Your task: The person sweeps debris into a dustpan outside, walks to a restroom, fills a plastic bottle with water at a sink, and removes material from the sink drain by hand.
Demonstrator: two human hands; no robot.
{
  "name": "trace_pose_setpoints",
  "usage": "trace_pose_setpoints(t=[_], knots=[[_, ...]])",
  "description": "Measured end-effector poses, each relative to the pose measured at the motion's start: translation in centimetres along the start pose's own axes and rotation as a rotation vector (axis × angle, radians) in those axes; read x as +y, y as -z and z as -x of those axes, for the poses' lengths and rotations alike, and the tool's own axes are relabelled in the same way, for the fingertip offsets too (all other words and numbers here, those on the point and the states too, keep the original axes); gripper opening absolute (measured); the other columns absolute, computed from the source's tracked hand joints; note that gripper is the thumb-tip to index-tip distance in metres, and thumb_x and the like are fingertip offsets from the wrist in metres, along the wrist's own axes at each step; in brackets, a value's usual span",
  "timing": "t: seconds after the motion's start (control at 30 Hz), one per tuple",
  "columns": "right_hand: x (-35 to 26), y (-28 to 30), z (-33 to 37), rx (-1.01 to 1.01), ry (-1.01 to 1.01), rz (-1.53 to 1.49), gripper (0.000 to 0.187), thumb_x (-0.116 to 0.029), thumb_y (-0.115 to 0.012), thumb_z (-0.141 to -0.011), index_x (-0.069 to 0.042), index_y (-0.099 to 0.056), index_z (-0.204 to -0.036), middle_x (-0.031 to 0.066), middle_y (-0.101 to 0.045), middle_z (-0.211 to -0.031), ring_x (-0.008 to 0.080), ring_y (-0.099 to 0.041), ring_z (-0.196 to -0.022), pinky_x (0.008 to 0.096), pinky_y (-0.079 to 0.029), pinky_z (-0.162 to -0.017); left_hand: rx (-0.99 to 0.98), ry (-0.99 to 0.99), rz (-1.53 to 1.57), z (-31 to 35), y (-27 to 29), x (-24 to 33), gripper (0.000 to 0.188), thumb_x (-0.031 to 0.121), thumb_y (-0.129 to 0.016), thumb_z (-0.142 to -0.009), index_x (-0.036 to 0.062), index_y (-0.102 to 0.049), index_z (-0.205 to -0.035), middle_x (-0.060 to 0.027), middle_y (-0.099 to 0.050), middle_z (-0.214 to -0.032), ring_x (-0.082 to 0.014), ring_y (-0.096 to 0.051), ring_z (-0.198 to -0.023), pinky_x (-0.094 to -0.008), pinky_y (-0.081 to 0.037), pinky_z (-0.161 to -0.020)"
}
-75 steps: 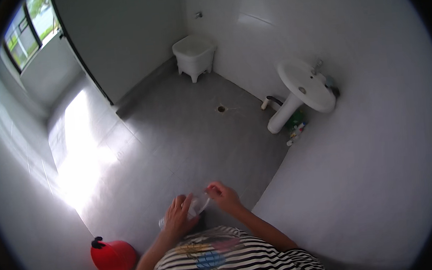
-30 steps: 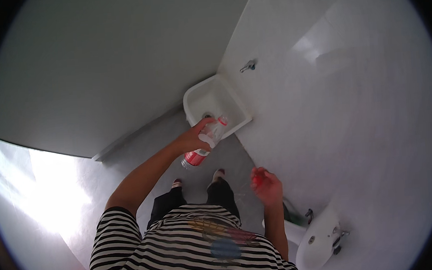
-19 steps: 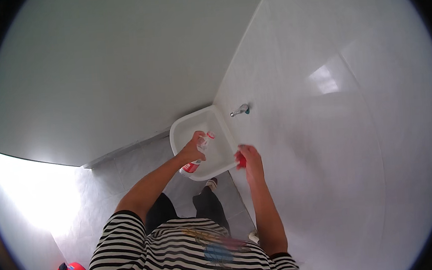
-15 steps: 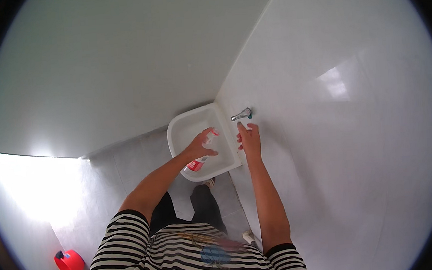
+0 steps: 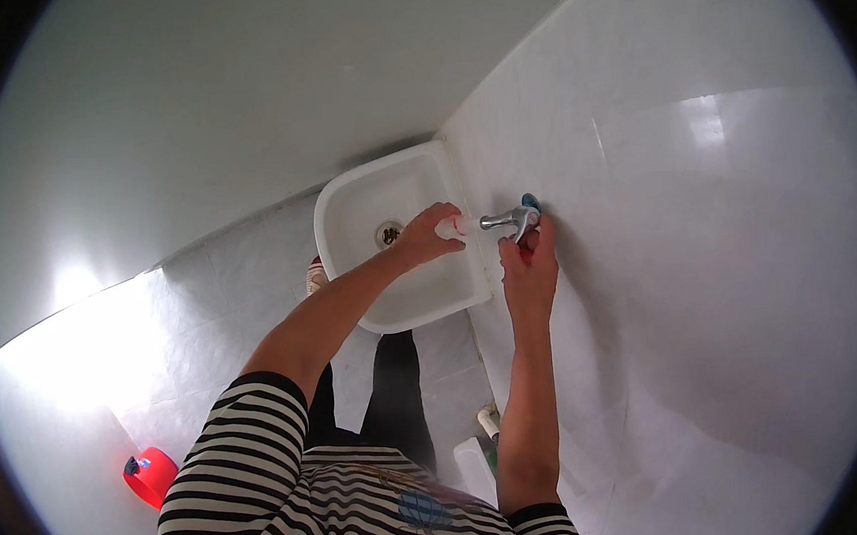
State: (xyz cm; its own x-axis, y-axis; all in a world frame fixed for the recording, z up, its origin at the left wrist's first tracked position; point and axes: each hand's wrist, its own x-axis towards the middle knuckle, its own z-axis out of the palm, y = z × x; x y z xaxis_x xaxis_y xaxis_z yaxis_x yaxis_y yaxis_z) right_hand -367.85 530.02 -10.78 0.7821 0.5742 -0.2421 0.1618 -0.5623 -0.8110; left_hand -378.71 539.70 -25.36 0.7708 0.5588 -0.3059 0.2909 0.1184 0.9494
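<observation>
My left hand [image 5: 431,237] is closed round a translucent plastic bottle [image 5: 451,228] with a red ring near its mouth. The bottle is tilted, its mouth beside the spout of a chrome tap [image 5: 505,219] on the right wall. Much of the bottle is hidden by the hand. My right hand [image 5: 530,265] grips the wall end of the tap, thumb and fingers around it. A small red piece [image 5: 525,256] shows among its fingers; I cannot make out what it is. Below both hands is a white washbasin [image 5: 420,293].
A dark drain [image 5: 389,234] sits in the basin. Pale walls meet in the corner behind it. A red dipper [image 5: 152,477] with a dark handle is at the lower left. A white object [image 5: 476,471] stands low by the right wall.
The bottle has moved up and right, from over the basin to the tap's spout. My right hand has moved from below the tap onto it. The view has shifted.
</observation>
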Motion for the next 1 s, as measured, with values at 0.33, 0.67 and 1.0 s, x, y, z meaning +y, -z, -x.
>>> trace_pose_setpoints(t=[0.33,0.67,1.0], knots=[[-2.2,0.5,-0.4,-0.087,-0.118,-0.064,0.052,-0.005,-0.056,-0.082,-0.002,-0.037,-0.130,0.0049,-0.057,-0.082,0.0131,-0.053,-0.070,0.0242,-0.044,-0.070,-0.062,-0.018,-0.072,-2.0,0.4,-3.2,0.048,0.010,-0.077,-0.067,0.0066,-0.057,-0.110,-0.0061,-0.059,-0.106,-0.0200,-0.055,-0.102,-0.0319,-0.044,-0.090],[-2.0,0.4,-0.2,-0.067,-0.087,-0.123,0.049,-0.003,-0.056,-0.083,-0.001,-0.039,-0.129,0.0027,-0.053,-0.078,0.0106,-0.049,-0.069,0.0215,-0.042,-0.068,-0.072,-0.202,0.045,-1.6,0.8,-1.0,0.047,0.003,-0.077,-0.066,0.0077,-0.056,-0.108,-0.0049,-0.058,-0.106,-0.0198,-0.055,-0.103,-0.0325,-0.044,-0.091],[-1.6,0.5,-0.3,-0.068,-0.061,-0.189,0.053,-0.004,-0.054,-0.082,-0.006,-0.041,-0.133,0.0004,-0.059,-0.081,0.0051,-0.052,-0.064,0.0188,-0.040,-0.049,-0.007,-0.302,0.141,-1.9,0.6,2.3,0.035,0.005,-0.074,-0.063,0.0069,-0.061,-0.096,-0.0066,-0.062,-0.096,-0.0228,-0.059,-0.093,-0.0318,-0.046,-0.086]])
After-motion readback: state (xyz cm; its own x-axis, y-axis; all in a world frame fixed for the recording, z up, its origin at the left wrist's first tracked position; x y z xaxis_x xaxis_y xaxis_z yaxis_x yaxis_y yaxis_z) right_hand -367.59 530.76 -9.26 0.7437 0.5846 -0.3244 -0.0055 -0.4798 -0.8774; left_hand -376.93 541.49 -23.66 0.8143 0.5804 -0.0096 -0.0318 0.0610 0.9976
